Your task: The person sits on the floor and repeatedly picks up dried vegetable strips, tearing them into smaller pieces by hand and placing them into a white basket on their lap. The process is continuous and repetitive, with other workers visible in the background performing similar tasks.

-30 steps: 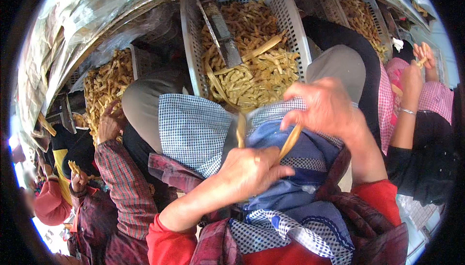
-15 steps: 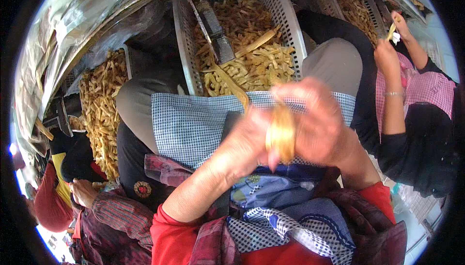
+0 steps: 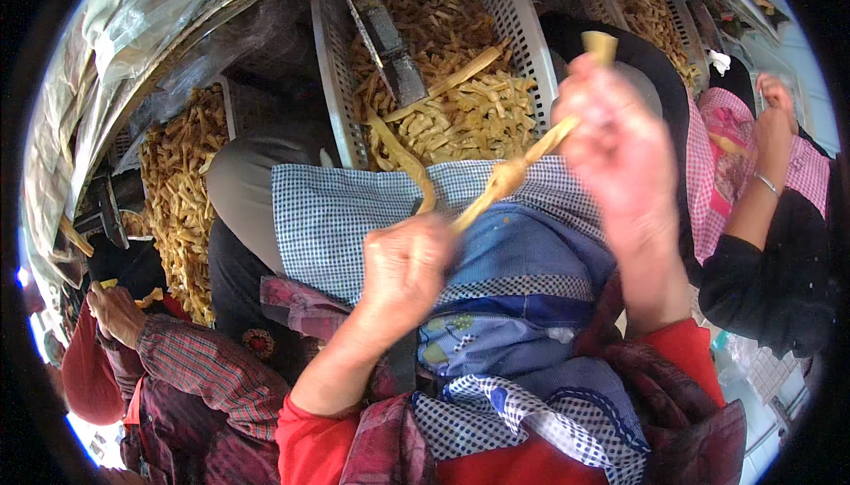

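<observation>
A soft yellow plant strip, much like bamboo shoot, is stretched between my hands over my lap. A knot sits in it. My left hand is closed around the lower end. A second long yellow strip runs from the crate down to this same hand. My right hand, smeared by motion, grips the upper end, and a stub of strip sticks out above its fingers. Just beyond my lap stands the white perforated crate, filled with short knotted yellow pieces.
A dark metal-faced board leans inside the crate. More knotted pieces fill containers at left and far right. Co-workers sit on both sides, one hand at left, another at right. A checked apron covers my lap.
My hands were close together around a yellow loop. Now the right hand has moved up and away, and the strip between them is drawn out with a knot. The right co-worker's hands have lowered.
</observation>
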`<action>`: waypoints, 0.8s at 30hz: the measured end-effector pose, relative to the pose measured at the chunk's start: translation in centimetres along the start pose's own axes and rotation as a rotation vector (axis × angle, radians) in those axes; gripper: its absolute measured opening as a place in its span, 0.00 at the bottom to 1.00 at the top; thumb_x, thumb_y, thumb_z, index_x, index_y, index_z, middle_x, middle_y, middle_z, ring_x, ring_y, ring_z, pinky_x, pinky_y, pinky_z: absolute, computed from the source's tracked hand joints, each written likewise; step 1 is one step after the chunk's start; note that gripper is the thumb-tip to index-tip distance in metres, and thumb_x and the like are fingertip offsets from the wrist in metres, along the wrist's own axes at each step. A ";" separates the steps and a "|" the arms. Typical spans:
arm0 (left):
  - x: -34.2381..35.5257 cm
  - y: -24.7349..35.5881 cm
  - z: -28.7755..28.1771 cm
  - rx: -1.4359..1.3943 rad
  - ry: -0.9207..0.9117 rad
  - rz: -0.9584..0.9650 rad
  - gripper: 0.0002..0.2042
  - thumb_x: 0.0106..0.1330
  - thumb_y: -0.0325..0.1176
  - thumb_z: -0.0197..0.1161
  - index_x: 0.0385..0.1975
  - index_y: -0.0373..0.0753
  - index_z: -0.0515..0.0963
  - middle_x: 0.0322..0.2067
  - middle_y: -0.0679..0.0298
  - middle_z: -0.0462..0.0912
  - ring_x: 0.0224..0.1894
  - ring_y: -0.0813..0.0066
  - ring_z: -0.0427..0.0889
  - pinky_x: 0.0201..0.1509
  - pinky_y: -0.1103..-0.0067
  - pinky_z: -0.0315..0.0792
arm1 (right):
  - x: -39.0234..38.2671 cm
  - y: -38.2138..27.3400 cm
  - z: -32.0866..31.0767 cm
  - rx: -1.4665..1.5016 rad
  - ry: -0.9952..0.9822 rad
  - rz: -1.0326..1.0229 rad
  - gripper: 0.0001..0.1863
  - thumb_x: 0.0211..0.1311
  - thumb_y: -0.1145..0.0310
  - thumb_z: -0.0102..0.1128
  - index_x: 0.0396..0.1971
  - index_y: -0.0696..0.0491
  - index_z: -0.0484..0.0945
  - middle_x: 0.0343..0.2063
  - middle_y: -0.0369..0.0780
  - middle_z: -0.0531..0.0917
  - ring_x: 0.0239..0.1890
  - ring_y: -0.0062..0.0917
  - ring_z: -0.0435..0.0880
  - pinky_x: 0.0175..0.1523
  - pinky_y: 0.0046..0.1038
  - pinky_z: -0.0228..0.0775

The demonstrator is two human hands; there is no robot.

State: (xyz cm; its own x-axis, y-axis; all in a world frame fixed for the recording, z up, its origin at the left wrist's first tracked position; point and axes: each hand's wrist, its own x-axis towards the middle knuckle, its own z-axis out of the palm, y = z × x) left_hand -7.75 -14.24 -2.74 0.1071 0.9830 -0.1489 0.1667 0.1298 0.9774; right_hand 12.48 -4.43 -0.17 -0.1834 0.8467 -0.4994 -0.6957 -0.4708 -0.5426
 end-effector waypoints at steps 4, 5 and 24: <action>0.6 -0.9 -2.5 0.276 -0.184 -0.073 0.21 0.71 0.45 0.52 0.22 0.33 0.72 0.16 0.57 0.71 0.17 0.63 0.73 0.23 0.74 0.68 | -1.5 -1.1 0.9 -0.133 -0.315 -0.076 0.15 0.75 0.60 0.39 0.28 0.51 0.64 0.15 0.31 0.61 0.16 0.11 0.58 0.14 0.12 0.55; 1.2 -0.3 -2.2 0.236 -0.194 -0.058 0.18 0.71 0.43 0.53 0.25 0.33 0.73 0.16 0.56 0.72 0.18 0.60 0.73 0.25 0.73 0.68 | -1.0 -0.9 0.3 -0.170 -0.411 -0.075 0.17 0.75 0.58 0.39 0.26 0.51 0.64 0.15 0.31 0.61 0.16 0.11 0.58 0.14 0.12 0.57; 1.4 -2.0 -2.2 0.454 -0.171 0.099 0.07 0.63 0.34 0.58 0.29 0.38 0.78 0.18 0.63 0.75 0.19 0.65 0.76 0.22 0.73 0.69 | 0.4 2.1 0.0 -1.410 -0.573 -0.891 0.21 0.55 0.65 0.64 0.48 0.57 0.77 0.40 0.46 0.82 0.42 0.39 0.81 0.49 0.33 0.74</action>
State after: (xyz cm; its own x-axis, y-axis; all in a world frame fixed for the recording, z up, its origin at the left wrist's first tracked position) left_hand -10.09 -12.88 -4.55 0.2975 0.9474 -0.1179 0.5535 -0.0705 0.8298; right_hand 10.96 -5.03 -1.49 -0.5310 0.7687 0.3566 0.3073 0.5668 -0.7644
